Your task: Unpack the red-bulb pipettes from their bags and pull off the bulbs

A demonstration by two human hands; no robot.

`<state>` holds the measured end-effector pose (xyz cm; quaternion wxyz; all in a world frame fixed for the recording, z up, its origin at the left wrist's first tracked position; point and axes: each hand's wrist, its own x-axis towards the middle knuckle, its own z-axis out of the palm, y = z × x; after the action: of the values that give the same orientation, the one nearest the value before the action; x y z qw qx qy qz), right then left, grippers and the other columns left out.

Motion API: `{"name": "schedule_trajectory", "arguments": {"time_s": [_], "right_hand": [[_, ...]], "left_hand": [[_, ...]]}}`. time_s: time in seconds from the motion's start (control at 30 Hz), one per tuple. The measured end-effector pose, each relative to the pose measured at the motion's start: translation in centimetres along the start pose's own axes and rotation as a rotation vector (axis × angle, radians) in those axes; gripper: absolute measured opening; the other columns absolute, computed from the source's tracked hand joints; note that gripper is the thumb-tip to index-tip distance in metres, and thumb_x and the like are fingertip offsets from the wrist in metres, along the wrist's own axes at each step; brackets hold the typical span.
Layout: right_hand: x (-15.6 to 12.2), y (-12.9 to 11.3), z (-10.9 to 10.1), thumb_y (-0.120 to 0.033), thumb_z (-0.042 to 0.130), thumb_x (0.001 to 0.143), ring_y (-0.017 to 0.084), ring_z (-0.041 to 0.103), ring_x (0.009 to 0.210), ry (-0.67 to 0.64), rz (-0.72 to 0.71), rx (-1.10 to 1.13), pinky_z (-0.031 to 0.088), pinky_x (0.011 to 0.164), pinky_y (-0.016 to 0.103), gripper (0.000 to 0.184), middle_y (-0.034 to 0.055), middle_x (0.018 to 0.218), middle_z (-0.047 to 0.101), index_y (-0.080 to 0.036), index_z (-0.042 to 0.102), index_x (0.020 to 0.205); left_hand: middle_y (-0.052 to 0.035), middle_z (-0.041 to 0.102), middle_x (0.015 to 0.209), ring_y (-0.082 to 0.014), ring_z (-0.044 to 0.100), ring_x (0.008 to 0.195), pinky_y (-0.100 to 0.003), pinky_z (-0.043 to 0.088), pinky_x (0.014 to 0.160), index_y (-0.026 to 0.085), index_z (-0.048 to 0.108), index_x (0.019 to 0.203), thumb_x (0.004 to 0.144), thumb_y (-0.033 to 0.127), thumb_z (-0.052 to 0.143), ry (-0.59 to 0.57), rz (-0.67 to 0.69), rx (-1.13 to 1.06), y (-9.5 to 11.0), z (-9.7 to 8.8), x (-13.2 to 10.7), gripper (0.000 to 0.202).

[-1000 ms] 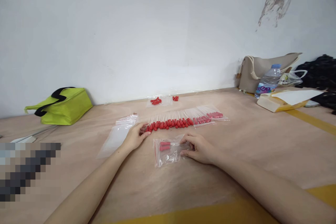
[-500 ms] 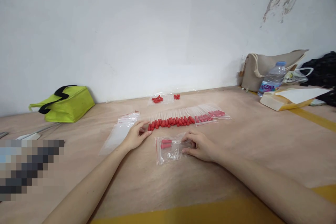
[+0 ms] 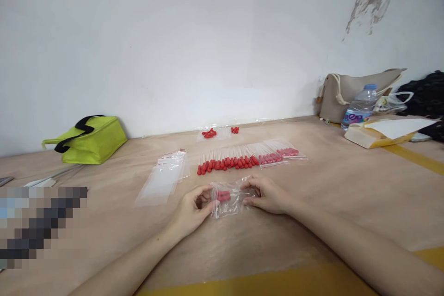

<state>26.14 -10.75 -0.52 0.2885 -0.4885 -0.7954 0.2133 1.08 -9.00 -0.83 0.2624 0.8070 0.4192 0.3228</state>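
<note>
A small clear zip bag [image 3: 229, 200] with red-bulbed droppers inside lies on the brown surface in front of me. My left hand [image 3: 192, 210] pinches its left end and my right hand [image 3: 267, 194] pinches its right end. Just beyond the bag runs a row of loose red-bulbed droppers [image 3: 227, 163]. Two filled bags [image 3: 277, 153] lie at the right end of that row. A stack of empty clear bags [image 3: 163, 179] rests to the left of my left hand.
A lime green bag [image 3: 88, 141] sits by the wall at left. At back right are a beige bag [image 3: 350, 92], a water bottle [image 3: 359, 106] and a yellow box with paper [image 3: 381, 132]. More red pieces [image 3: 210, 133] lie near the wall. Yellow tape [image 3: 277, 282] marks the near edge.
My left hand left the end of the dropper row and came down to the left end of the small bag. My right hand stayed on the bag.
</note>
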Motion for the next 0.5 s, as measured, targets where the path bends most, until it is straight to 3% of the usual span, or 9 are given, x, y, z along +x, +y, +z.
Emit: {"name": "schedule_trajectory", "arguments": {"time_s": [0.2, 0.37, 0.5], "right_hand": [[-0.1, 0.1, -0.3, -0.027, 0.064, 0.07, 0.012, 0.05, 0.069, -0.041, -0.053, 0.011, 0.038, 0.063, 0.023, 0.026, 0.0024, 0.084, 0.059, -0.018, 0.061, 0.094], [-0.3, 0.0, -0.2, -0.029, 0.063, 0.071, 0.011, 0.05, 0.067, -0.023, -0.061, 0.006, 0.037, 0.061, 0.023, 0.022, 0.0019, 0.082, 0.058, -0.018, 0.061, 0.09], [-0.3, 0.0, -0.2, -0.029, 0.062, 0.072, 0.011, 0.05, 0.067, -0.024, -0.077, 0.016, 0.038, 0.061, 0.022, 0.021, 0.0014, 0.082, 0.058, -0.018, 0.061, 0.089]], "left_hand": [[-0.0054, 0.057, 0.107, -0.0198, 0.051, 0.1, -0.034, 0.04, 0.088, 0.023, 0.062, 0.1, 0.075, 0.035, 0.058, -0.161, 0.092, 0.108, 1.3, -0.1, 0.6, 0.028], [-0.0024, 0.054, 0.08, -0.0156, 0.051, 0.077, -0.027, 0.042, 0.068, 0.018, 0.055, 0.087, 0.079, 0.028, 0.051, -0.131, 0.089, 0.162, 1.7, 0.0, 0.0, 0.013], [-0.0003, 0.051, 0.075, -0.0129, 0.047, 0.067, -0.023, 0.038, 0.06, 0.018, 0.05, 0.088, 0.081, 0.027, 0.046, -0.112, 0.073, 0.156, 1.4, 0.3, -0.3, 0.012]]}}
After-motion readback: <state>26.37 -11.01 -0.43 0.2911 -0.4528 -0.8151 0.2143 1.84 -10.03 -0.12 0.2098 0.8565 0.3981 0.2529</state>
